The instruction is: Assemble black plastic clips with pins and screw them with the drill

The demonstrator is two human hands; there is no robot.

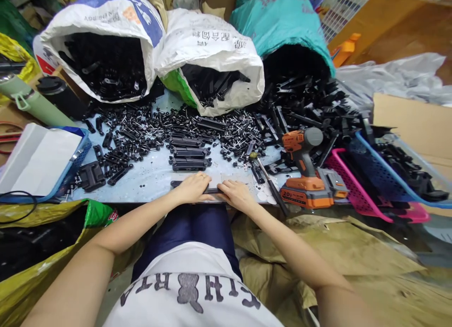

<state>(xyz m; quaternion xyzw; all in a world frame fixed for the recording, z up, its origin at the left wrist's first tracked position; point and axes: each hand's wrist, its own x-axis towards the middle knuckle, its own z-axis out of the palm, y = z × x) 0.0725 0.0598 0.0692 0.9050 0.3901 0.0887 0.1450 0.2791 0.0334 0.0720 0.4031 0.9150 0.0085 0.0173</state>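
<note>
At the table's front edge, my left hand (pixel 195 187) and my right hand (pixel 238 194) are side by side, fingers bent over a long black plastic part (pixel 212 189). The fingers cover most of that part. A dark rounded end (pixel 175 183) shows left of my left hand; I cannot tell whether it belongs to the same part. Just beyond my hands lie several similar black bar-shaped parts (pixel 191 164), stacked in a row. Behind them spreads a heap of small black pieces and silver screws (pixel 240 134).
An orange cordless drill (pixel 307 183) and a screwdriver (pixel 270 181) lie on the right. Beyond are blue (pixel 399 176) and pink baskets (pixel 348 186). Sacks of black parts, two white (pixel 212 40) and one teal (pixel 282 21), line the back. A blue basket (pixel 79 160) sits left.
</note>
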